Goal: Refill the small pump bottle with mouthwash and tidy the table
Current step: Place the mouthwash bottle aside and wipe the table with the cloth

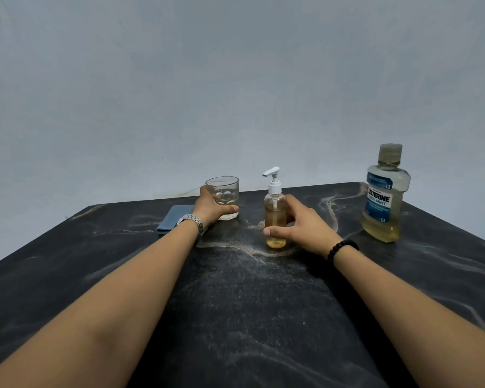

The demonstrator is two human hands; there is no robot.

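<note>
The right hand (303, 225) curls round the small pump bottle (275, 217), thumb across its lower front and fingers wrapped behind, where they are hidden by the bottle and its amber liquid. The bottle stands upright on the dark marbled table (235, 303), its white pump head on top. To the left of that grip, the left hand (212, 208) grips a clear drinking glass (224, 196), thumb along the near base, the fingers partly seen through the glass wall; a little pale liquid sits in the bottom. Behind the left wrist, with its metal watch (192, 221), a folded blue cloth (172, 219) is partly covered. Well to the right stands the capped Listerine Cool Mint bottle (384, 196), roughly a third full.
</note>
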